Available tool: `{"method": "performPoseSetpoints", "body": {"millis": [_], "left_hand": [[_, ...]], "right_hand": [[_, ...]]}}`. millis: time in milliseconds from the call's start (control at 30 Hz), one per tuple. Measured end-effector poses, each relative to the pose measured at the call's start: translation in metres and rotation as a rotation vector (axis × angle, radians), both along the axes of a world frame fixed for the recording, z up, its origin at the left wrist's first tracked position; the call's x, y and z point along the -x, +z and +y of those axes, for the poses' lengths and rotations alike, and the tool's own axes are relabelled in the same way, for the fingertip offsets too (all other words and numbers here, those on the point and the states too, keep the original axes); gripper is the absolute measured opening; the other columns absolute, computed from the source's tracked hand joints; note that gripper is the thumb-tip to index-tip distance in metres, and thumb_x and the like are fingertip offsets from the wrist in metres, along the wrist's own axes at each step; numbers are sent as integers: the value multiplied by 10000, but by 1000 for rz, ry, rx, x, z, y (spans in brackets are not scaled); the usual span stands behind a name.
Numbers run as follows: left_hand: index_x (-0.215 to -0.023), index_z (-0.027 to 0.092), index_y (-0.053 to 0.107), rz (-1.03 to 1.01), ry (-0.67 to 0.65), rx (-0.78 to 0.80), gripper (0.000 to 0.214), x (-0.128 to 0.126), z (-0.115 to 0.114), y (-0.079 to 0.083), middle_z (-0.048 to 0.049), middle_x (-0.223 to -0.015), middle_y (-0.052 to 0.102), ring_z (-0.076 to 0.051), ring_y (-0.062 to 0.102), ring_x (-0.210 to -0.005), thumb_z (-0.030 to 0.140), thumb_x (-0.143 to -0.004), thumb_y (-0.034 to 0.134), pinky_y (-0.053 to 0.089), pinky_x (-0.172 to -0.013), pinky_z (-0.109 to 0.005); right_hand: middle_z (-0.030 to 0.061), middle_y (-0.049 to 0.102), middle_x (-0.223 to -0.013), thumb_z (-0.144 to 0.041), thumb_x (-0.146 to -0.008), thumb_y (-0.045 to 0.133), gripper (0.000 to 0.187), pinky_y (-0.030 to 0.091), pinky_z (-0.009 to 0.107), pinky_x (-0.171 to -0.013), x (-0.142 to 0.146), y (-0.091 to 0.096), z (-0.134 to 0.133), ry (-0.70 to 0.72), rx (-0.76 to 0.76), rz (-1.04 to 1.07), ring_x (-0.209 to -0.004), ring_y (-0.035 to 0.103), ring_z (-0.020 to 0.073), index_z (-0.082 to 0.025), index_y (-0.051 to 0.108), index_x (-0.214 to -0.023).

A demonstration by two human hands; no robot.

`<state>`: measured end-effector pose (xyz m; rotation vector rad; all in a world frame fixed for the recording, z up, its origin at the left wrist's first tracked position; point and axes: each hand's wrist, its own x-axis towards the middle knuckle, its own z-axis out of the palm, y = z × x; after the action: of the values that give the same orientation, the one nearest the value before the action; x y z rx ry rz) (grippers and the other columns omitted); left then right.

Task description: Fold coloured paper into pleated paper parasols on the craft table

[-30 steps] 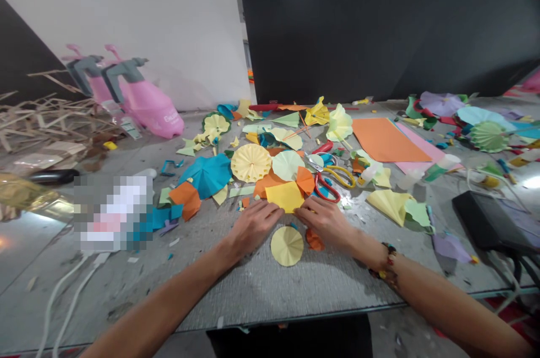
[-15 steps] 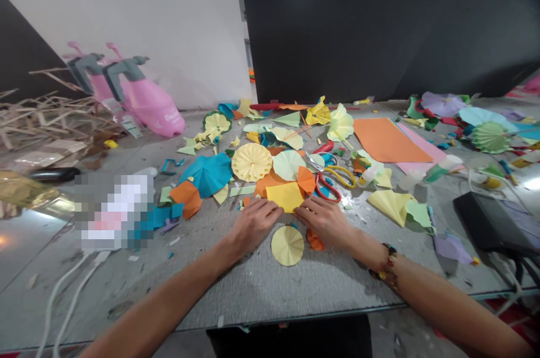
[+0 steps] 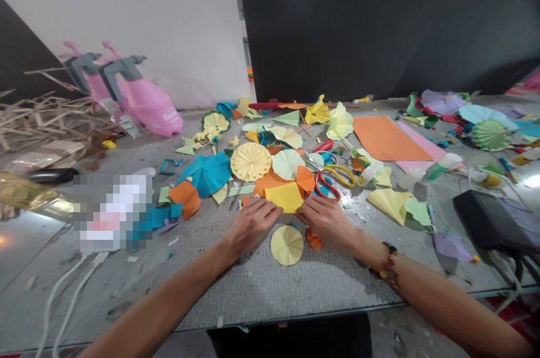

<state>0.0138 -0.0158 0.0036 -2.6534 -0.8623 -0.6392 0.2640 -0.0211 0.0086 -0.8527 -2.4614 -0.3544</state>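
A yellow paper square (image 3: pixel 286 196) lies on the grey table (image 3: pixel 261 285) among folded paper pieces. My left hand (image 3: pixel 252 222) rests on the table with its fingertips pressed on the square's near left edge. My right hand (image 3: pixel 325 217) presses its fingertips on the near right edge. Both hands lie flat, fingers stretched forward. A pale yellow pleated paper disc (image 3: pixel 287 245) lies between my wrists, with an orange scrap (image 3: pixel 314 239) beside it under my right hand.
Red-handled scissors (image 3: pixel 327 184) and yellow-handled scissors (image 3: pixel 343 173) lie just beyond my right hand. Orange sheet (image 3: pixel 386 139) lies far right, black box (image 3: pixel 489 222) at right, pink spray bottles (image 3: pixel 139 100) and wooden strips (image 3: pixel 37 116) at left. White cables (image 3: pixel 63 296) run near left.
Both hands stay on the yellow square; my right fingers have drawn slightly closer to its edge. The view shifted a little.
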Motion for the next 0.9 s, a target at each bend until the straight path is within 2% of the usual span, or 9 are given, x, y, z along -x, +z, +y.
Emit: {"method": "performPoseSetpoints", "body": {"millis": [267, 567, 767, 900], "left_hand": [[-981, 159, 632, 12, 4, -13, 105, 0, 0, 1, -34, -868, 655, -189, 621, -825, 118, -1015, 541, 472, -753, -303], [-1112, 146, 644, -27, -16, -3, 149, 1, -1, 4, -50, -973, 689, -194, 622, -881, 100, -1005, 551, 494, -820, -320], [-1002, 162, 651, -5, 18, 24, 151, 1, -2, 4, -42, -905, 669, -188, 623, -857, 108, -1024, 512, 484, -783, -306], [-1040, 166, 658, 17, 16, 19, 134, 1, -1, 4, -43, -925, 683, -194, 623, -877, 112, -1016, 538, 474, -785, -319]], "right_hand": [[24, 649, -789, -155, -1036, 565, 174, 399, 314, -648, -1, -1, 1, 0, -5, -7, -736, 595, 174, -163, 616, -869], [20, 644, -780, -193, -1047, 564, 178, 392, 323, -664, 0, -2, 0, -7, -2, -31, -745, 591, 182, -166, 640, -888], [32, 668, -828, -175, -1026, 597, 88, 390, 321, -663, -2, -4, 0, 1, 28, -65, -800, 604, 192, -176, 656, -960], [32, 669, -863, -150, -1005, 621, 47, 391, 309, -663, -4, -6, -1, -10, 35, -49, -808, 614, 183, -179, 657, -999]]}}
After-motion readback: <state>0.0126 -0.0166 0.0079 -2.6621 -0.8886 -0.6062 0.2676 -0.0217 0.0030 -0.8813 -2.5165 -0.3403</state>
